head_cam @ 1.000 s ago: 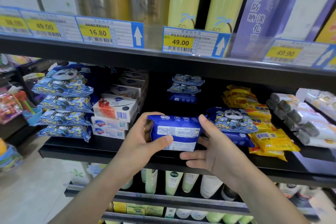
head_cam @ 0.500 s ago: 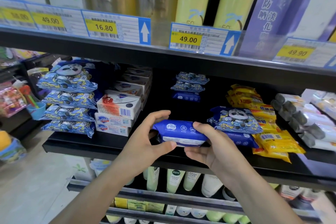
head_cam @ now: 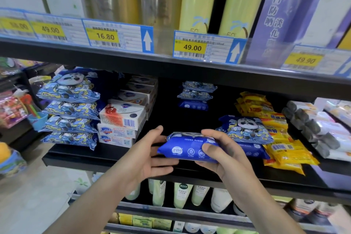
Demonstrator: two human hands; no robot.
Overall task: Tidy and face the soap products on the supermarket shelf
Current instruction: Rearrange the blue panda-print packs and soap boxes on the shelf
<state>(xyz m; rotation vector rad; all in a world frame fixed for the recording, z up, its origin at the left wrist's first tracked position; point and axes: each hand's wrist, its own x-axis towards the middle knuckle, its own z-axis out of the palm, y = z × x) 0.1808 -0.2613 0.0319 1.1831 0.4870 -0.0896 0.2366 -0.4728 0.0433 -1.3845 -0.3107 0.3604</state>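
My right hand (head_cam: 224, 155) grips the blue pack (head_cam: 187, 147) flat, thumb on its front edge, fingers (head_cam: 212, 135) curled over the top. My left hand (head_cam: 150, 155) sits at the pack's left end, fingers straight and spread, touching it. The pack hovers just above the front of the black shelf (head_cam: 106, 158), between the stacked soap boxes (head_cam: 121, 121) and the panda pack (head_cam: 244, 129) on its pile.

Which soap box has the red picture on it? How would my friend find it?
Look at the middle black shelf, left side, beside the stack of panda packs. The red-printed soap box tops the white Safeguard boxes; it alone shows a red splash and a barcode.
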